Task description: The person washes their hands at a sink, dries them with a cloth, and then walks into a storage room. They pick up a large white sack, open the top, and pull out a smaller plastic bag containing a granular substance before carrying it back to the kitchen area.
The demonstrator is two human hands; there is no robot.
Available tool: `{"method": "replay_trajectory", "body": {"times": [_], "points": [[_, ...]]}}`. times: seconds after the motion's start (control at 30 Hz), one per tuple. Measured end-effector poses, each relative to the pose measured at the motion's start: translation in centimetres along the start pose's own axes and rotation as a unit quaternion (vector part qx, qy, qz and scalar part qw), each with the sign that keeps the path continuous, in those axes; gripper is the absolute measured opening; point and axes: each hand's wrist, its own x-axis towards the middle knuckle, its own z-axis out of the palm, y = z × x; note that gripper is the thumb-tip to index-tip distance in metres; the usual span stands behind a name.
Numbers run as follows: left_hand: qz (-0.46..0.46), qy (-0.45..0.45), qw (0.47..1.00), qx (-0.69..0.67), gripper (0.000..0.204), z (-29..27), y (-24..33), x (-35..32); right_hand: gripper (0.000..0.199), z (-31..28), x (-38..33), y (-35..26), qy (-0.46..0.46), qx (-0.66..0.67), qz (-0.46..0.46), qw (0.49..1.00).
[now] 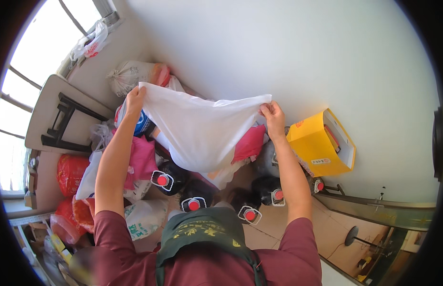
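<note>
Okay, your left hand [134, 101] has the upper-left corner of the white sheet [197, 126], fingers pinched narrow, a bit of it poking up past the grip. Sheet hangs between your two hands, top edge dipping a little mid-span, body sagging toward you in a rounded fold. Your right hand [273, 117] pinches the upper-right corner between thumb and fingers, tip sticking up just beside them. Edges, from the left again: folding table [40, 119] tilted on its side, black legs showing, well apart from your left hand; red bag [74, 174] below it; pink bag [141, 159] next to your left forearm. Dark bottles [176, 174] with red caps crowd your side of the sheet, so low room's tight. Pink bundle [250, 143] shows past the sheet's lower right. Pale wall [288, 43] beyond the top edge leaves more room. Yellow box [307, 143] hems in your right forearm.
</note>
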Motion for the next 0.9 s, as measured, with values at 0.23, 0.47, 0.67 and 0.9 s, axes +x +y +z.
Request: {"method": "replay_trajectory", "body": {"times": [0.23,0.47,0.67,0.9], "points": [[-0.005,0.024,0.998,0.061,0.026,2.1,-0.2,0.5,0.021,-1.7,-0.3,2.7,0.060,-0.158,0.006,0.986],[-0.011,0.054,0.998,0.039,0.026,1.7,-1.8,1.6,0.030,0.9,-0.6,1.2,0.059,0.091,0.112,0.988],[0.046,0.084,0.983,0.154,0.033,1.3,-1.7,4.9,0.020,3.7,5.5,2.8,0.079,0.073,0.065,0.992],[-0.034,0.035,0.991,-0.127,0.025,2.0,-0.5,3.3,0.022,2.0,3.7,5.6,0.098,0.127,0.036,0.986]]}}
